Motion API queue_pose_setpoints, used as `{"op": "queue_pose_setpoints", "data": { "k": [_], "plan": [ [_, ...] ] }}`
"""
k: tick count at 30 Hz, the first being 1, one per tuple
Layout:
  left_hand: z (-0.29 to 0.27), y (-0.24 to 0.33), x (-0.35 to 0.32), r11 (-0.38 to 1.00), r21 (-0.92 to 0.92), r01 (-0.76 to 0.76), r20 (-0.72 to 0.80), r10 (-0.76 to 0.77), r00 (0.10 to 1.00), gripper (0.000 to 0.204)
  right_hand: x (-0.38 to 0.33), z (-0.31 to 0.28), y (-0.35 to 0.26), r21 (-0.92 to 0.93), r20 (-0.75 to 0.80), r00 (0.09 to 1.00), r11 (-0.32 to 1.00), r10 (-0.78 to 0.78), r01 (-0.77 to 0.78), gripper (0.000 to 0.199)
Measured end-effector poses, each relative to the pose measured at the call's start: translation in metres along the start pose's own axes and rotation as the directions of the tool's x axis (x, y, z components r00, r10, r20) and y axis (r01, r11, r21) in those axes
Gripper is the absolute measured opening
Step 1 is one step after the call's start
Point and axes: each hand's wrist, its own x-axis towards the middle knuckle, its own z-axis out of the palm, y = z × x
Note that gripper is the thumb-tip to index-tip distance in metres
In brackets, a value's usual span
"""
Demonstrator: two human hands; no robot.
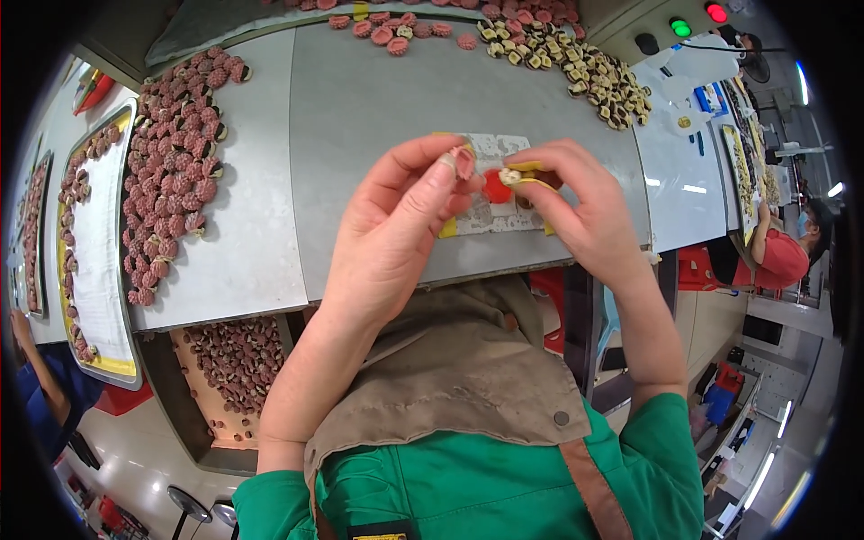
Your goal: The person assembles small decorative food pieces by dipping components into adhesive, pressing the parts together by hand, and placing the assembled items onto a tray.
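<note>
Pairing, apparently, near counter's (396,99) front edge: my left hand (396,211) pinches pink piece (464,163), right hand (585,202) cream piece (510,176); alignment seemingly needed next.

A pink piece (464,163), its hollow face showing, held tilted; a small cream piece (510,176) held apart, rightward

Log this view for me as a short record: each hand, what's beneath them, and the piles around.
left hand: pinching a hollow pink piece
right hand: pinching a small cream piece
held pieces: apart, not touching
beneath hands: white speckled board with a red patch, on the grey tabletop
left pile: bumpy pink pieces, some showing dark parts
back right pile: cream-and-dark pieces
back edge: loose pink pieces
</note>
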Motion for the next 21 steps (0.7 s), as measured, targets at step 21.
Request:
{"op": "queue_pose_setpoints", "data": {
  "k": [21],
  "plan": [
    [0.020,-0.005,-0.003,0.982,0.179,-0.059,-0.007,0.061,0.998,0.041,0.009,0.017,-0.016,-0.119,-0.237,0.906,0.936,-0.350,0.331,0.034]
  ]
}}
